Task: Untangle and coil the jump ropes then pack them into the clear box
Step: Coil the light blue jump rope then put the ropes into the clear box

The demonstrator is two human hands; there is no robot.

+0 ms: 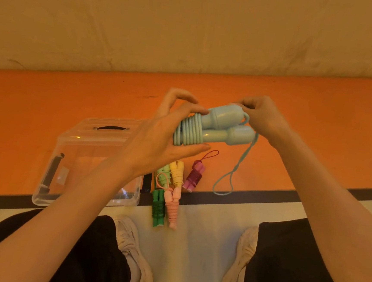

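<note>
Left hand (pixel 158 136) holds blue jump rope (pixel 213 127); right hand (pixel 261 118) apparently pinches its cord.

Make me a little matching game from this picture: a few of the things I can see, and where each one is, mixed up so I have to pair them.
Things:
1. light blue jump rope
2. clear box
3. purple jump rope
4. dark green jump rope

Places:
A. on the floor, under the left forearm
B. on the floor, right of the yellow jump rope
C. held up between the left hand and right hand
D. on the floor, touching the pink jump rope, nearest the shoes

Pairs: 1-C, 2-A, 3-B, 4-D
</note>
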